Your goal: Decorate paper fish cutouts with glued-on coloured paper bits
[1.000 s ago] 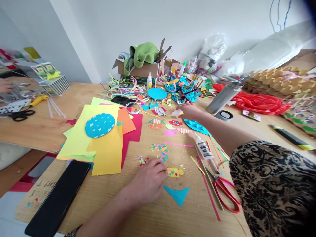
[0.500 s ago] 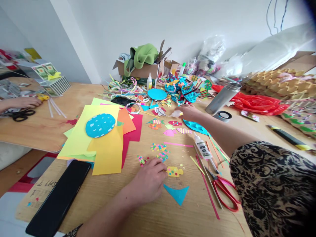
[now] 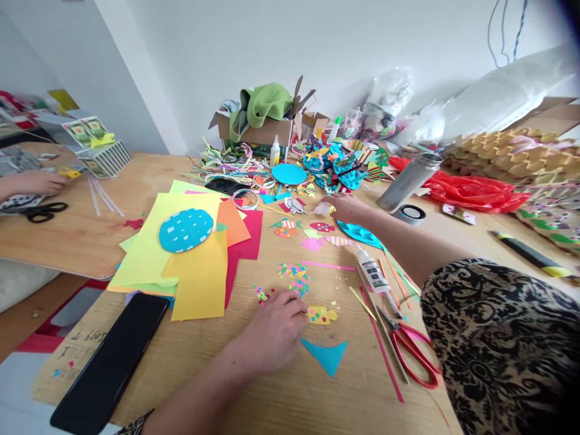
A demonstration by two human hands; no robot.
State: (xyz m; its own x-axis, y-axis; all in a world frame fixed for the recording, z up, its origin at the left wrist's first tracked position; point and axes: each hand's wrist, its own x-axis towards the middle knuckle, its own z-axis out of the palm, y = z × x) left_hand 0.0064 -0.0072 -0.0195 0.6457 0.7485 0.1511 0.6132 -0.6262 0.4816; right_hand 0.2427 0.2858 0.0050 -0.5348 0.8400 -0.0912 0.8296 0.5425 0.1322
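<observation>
Wooden tabletop [image 3: 281, 405] bears a flat yellow cutout [image 3: 321, 315], pink-and-teal-dotted. Left hand [image 3: 281, 329] beside it, right hand [image 3: 348, 206] beyond: whether either grasps, unclear

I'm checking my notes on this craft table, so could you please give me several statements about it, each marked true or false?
1. The left hand is next to the spotted yellow cutout. True.
2. The right hand is on the red-handled scissors. False: the right hand is far from them, at a small white item.
3. The spotted blue oval lies on yellow paper. True.
4. The blue triangle lies on the phone. False: the blue triangle lies on the wooden table.
</observation>
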